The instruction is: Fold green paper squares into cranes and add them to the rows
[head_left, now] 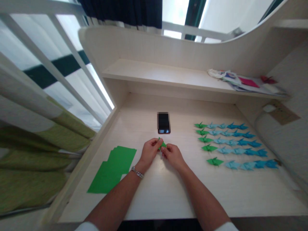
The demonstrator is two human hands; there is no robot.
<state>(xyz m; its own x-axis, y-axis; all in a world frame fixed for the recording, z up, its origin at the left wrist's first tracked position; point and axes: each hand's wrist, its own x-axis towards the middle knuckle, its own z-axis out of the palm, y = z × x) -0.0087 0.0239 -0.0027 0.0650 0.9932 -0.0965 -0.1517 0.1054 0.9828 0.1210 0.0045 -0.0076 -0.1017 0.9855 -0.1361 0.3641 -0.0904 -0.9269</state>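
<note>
Between my two hands, over the middle of the desk, is a small folded piece of green paper [163, 144]. My left hand [151, 150] pinches it from the left side, with a chain bracelet [137, 172] at that wrist. From the right, the thumb and fingers of my right hand [173, 154] grip its other side. Part of the paper is hidden behind the fingers. A stack of flat green paper sheets [115, 166] lies beside my left forearm. To the right stand rows of folded paper cranes, with green cranes [209, 148] at the left ends and blue cranes [249, 151] further right.
A phone [164, 122] lies on the desk [139, 112] just beyond my hands. Above the back runs a shelf [154, 73] with papers [243, 81] at its right end. A cable [258, 120] hangs along the right wall. Curtains [31, 154] and rails border the left side.
</note>
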